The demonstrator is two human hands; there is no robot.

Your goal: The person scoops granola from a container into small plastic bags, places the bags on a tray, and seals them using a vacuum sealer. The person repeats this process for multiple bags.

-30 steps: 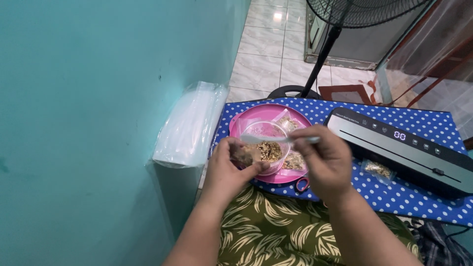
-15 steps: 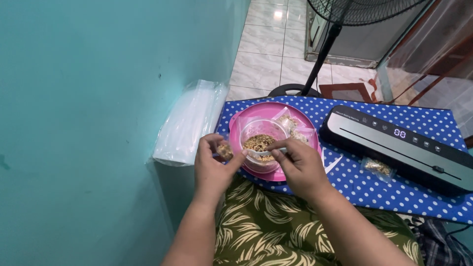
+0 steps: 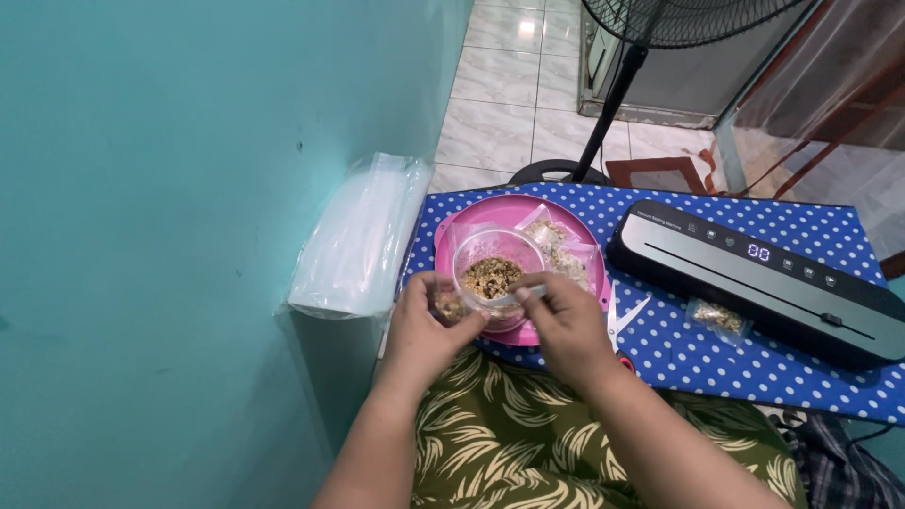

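Head view: the left hand [image 3: 422,325] pinched a small clear bag [image 3: 449,306] of grain mix beside the round plastic container [image 3: 497,273] on the pink plate [image 3: 575,221]. The right hand [image 3: 566,325], fingers closed on a white spoon [image 3: 517,294], had dropped from bag height into the container, dipping for another scoop.

left hand [image 3: 426,325] pinches small filled bag [image 3: 449,307] | right hand [image 3: 564,325] holds white spoon [image 3: 514,297] in clear granola tub [image 3: 497,274] | pink plate [image 3: 566,212] | vacuum sealer [image 3: 754,278] on bench [image 3: 716,363]

Both forearms reach toward twelve o'clock. The left hand [image 3: 426,325] is curled, fingertips pinched. The right hand [image 3: 564,320], at its three o'clock, seems pinched too.
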